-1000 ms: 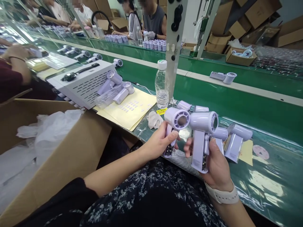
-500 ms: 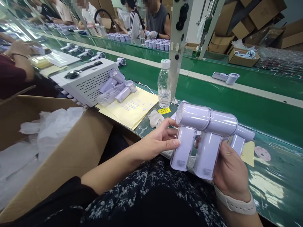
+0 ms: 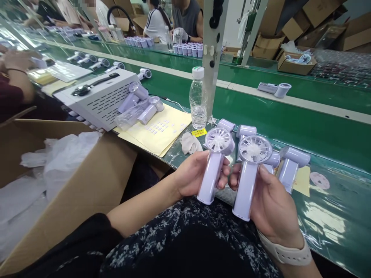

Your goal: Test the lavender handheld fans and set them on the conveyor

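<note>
Two hands at a worktop (image 3: 333,216), seen from the wearer's head. The left hand (image 3: 189,174) is closed round the handle of a lilac fan, the left fan (image 3: 209,179); the right hand (image 3: 274,204) grips a second, the right fan (image 3: 245,189). Both fans are held side by side above the lap and the near edge of the worktop, heads up and handles slanting down towards the wearer, with the bladed faces of both heads turned to the viewer. The two heads are just beside each other, and the fingertips of both hands reach into the space between the handles. A pale strap (image 3: 286,251) encircles the right wrist. Behind the held pair, spare fans (image 3: 290,166) rest on the worktop, one of them near a yellow slip (image 3: 303,181). To the left stand a part-filled bottle (image 3: 198,102), beside a post (image 3: 213,61), and, nearer, a crumpled tissue (image 3: 190,143). Farther left, yellow sheets (image 3: 174,135) carry small pale pieces (image 3: 158,126); more fans lean near a slotted case (image 3: 106,102). An open carton (image 3: 95,173) at lower left contains white bags (image 3: 69,162). Beyond, a single fan lies on a pale rail (image 3: 319,106).
</note>
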Demonstrator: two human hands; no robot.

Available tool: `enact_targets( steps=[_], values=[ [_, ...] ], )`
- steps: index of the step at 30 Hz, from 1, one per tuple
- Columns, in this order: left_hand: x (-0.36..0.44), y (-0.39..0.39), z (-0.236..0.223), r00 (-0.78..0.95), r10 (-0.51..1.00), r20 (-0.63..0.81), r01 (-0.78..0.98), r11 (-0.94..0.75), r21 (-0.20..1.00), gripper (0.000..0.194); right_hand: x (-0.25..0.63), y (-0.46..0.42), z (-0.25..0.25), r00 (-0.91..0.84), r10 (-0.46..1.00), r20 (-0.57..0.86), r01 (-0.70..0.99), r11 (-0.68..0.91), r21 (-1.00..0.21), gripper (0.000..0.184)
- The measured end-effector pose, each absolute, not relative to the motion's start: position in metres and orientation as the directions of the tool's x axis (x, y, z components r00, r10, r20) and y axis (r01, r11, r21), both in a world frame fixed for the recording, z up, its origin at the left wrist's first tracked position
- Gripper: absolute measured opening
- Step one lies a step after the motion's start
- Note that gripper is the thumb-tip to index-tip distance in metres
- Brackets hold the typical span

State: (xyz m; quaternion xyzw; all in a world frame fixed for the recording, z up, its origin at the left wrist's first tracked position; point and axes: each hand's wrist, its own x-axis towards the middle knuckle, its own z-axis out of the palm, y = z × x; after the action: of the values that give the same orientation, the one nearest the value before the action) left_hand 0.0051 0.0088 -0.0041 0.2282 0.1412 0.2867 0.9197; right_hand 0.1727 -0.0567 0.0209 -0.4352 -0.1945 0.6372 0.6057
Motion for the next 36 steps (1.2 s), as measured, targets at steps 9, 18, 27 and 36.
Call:
enact_targets(
  steps=[9,18,27,36],
  values=[
    [-0.002,0.011,0.002,0.686,0.719,-0.112,-0.432,0.526,0.733,0.043,0.185,-0.051,0.005,0.213,0.941,-0.264,-0.615,-0.081,-0.784,0.022],
    [-0.008,0.012,0.006,0.582,0.801,-0.137,-0.250,0.337,0.908,0.048,0.183,-0.048,0.006,0.279,0.923,-0.265,-0.564,-0.066,-0.823,0.039],
    [-0.007,0.010,0.004,0.568,0.807,-0.165,-0.183,0.319,0.930,0.056,0.180,-0.048,-0.001,0.236,0.930,-0.282,-0.536,-0.118,-0.836,0.033],
    [-0.018,0.015,0.006,0.507,0.600,0.618,-0.008,-0.714,0.700,0.022,0.207,-0.072,-0.001,0.086,0.938,0.335,0.172,0.317,-0.933,0.059]
  ],
)
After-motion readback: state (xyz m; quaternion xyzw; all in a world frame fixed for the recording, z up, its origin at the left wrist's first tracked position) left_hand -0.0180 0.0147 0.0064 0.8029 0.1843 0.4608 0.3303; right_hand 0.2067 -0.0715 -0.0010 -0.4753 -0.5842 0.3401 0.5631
